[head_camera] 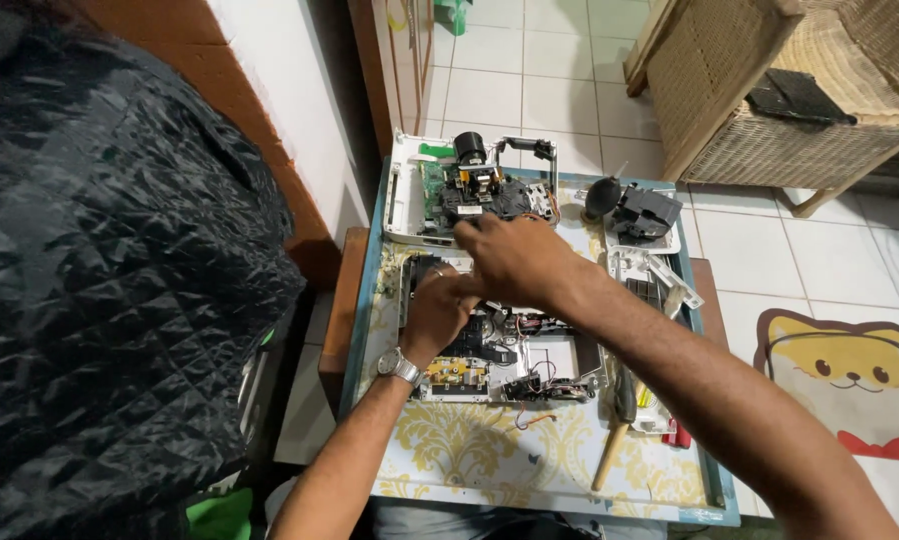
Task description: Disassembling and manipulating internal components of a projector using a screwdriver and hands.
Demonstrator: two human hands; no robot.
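An opened electronic device (529, 372) with white casing, circuit boards and loose wires lies in the middle of a small table (469, 455) covered with a yellow-patterned cloth. My left hand (435, 313), with a metal watch on the wrist, rests on the device's upper left part, fingers curled. My right hand (514, 258) reaches across above it, fingers bent down onto the device's top edge, touching my left fingertips. Whether either hand grips a small part is hidden. A second open white casing (405, 205) with a black lens unit and green board sits at the table's far end.
A black air blower (601, 196) and a black module (646, 212) lie at the far right. A wooden-handled tool (614, 438) and a red item (677, 434) lie at the right edge. A person in a black quilted jacket (99, 260) stands left. A wicker chair (769, 90) is beyond.
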